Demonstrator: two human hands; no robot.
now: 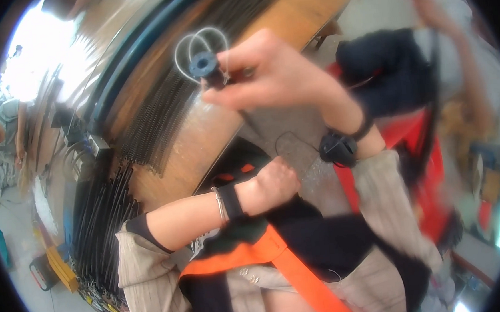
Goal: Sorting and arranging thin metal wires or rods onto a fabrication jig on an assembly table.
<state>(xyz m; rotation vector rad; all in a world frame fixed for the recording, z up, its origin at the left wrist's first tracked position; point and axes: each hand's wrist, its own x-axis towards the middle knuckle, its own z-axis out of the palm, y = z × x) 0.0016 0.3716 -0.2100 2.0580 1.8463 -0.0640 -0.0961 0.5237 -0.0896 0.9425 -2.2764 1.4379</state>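
Observation:
My right hand (273, 71) is raised over the bench's near edge. Thumb and fingers pinch a dark, short cylinder (204, 64) with a round hole in its end. Thin whitish wire loops (186, 48) stand out around that cylinder. Close to my body, my left hand (277, 183) is curled into a fist, its back showing. Whether anything is inside that fist is hidden. A black wrist strap with a small black device (338, 149) sits on my right wrist, and a black band (230, 201) is on my left.
A wooden bench (188, 128) carries rows of dark coiled springs (156, 119). Several dark rods (105, 222) are bundled at the left. A blue curved rail (118, 67) runs behind. Another person in dark trousers (385, 70) is at the right, beside a red surface (426, 174).

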